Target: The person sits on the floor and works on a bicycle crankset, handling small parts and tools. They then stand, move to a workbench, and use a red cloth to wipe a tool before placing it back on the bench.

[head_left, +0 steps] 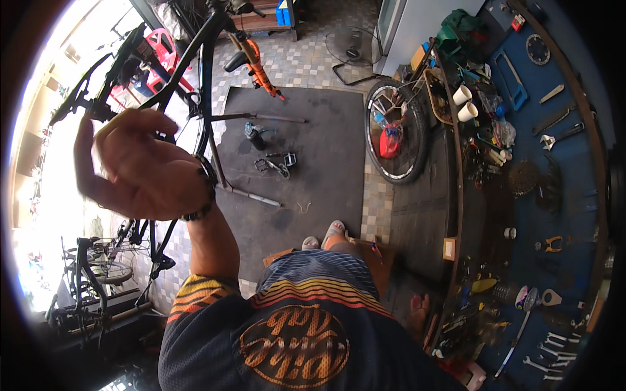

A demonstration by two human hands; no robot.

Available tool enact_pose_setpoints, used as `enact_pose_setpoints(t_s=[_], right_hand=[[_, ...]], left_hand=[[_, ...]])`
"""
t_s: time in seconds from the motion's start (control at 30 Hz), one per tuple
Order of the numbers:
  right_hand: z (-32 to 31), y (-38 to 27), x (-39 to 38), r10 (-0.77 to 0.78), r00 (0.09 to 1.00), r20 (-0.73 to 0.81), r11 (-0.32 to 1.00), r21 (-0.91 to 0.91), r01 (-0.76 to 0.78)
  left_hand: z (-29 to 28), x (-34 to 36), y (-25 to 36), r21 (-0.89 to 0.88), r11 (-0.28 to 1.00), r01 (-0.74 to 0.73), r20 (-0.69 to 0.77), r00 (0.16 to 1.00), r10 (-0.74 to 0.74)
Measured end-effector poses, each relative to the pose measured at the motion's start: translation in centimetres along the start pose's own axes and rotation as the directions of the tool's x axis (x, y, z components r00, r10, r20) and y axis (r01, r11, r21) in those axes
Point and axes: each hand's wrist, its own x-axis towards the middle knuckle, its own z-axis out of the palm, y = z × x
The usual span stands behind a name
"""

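My left hand (150, 169) is raised at the left, with a dark band round its wrist. Its fingers curve loosely, with the thumb side apart, and nothing shows in them. Behind the hand stands a dark bicycle frame (190, 53), partly covered by it; whether they touch I cannot tell. Low by my right side, what looks like my right hand (419, 305) is dim and half hidden by my shirt, so its grip is unclear. On the dark mat (319, 195) lie a crank arm with pedals (279, 167) and a dark bottle (256, 138).
Metal stand legs (251, 194) reach across the mat. A bicycle wheel (422, 133) leans at the right against a cluttered workbench (450, 215). Beyond it, a blue tool board (535, 215) carries wrenches and a hacksaw (518, 98). A fan (353, 49) stands at the back.
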Motion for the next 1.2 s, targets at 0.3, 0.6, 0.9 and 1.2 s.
enact_pose_setpoints(t_s=[0.3, 0.6, 0.9, 1.2], right_hand=[[7.9, 2.9, -1.9, 0.022, 0.874, 0.486, 0.992, -0.116, 0.039], [10.1, 2.7, -2.7, 0.063, 0.973, 0.224, 0.952, -0.307, 0.009], [3.8, 13.9, -11.4, 0.349, 0.897, -0.272, 0.924, -0.058, -0.378], [16.0, 19.5, -18.4, 0.452, 0.863, -0.228, 0.891, 0.164, -0.423]], left_hand=[[7.6, -10.7, -7.5, 0.241, 0.515, 0.823, 0.306, 0.439, -0.845], [3.2, -40.8, -7.1, 0.638, 0.296, 0.710, 0.582, -0.194, -0.790], [19.5, -45.8, -5.2, 0.716, 0.416, 0.561, 0.670, -0.719, -0.184], [35.7, -52.2, -8.9, 0.611, 0.483, 0.627, 0.700, -0.713, 0.040]])
